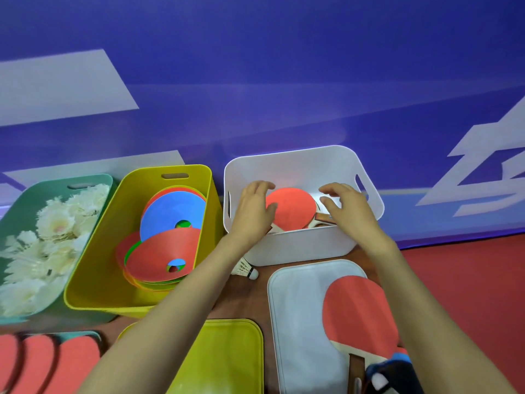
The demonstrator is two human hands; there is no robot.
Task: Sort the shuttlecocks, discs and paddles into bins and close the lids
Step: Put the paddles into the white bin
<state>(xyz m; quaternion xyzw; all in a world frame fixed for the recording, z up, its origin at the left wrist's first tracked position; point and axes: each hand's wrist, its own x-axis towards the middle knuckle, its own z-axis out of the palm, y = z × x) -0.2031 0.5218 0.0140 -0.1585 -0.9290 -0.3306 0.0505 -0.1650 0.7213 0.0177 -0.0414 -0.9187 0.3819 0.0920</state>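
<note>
- Head view, centre of the frame: your left hand [252,209] and right hand [348,211] hang loosely spread over the white bin [298,247]. Neither plainly grips anything, though the left thumb seems to touch the red paddle [291,210] lying inside.
- Lower right: another paddle [359,317] lies on the white lid [295,308]. If you lift that lid first, the paddle will likely slide off.
- A stray shuttlecock [250,271] sits by your left forearm, just in front of the bin; a careless sweep could knock it away.
- Lower left: the red shapes [37,362] are blurred and cut off, and the bin's floor is hidden.

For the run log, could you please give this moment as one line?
left hand, right hand: over paddle in white bin | shuttlecock outside | white lid off
</note>
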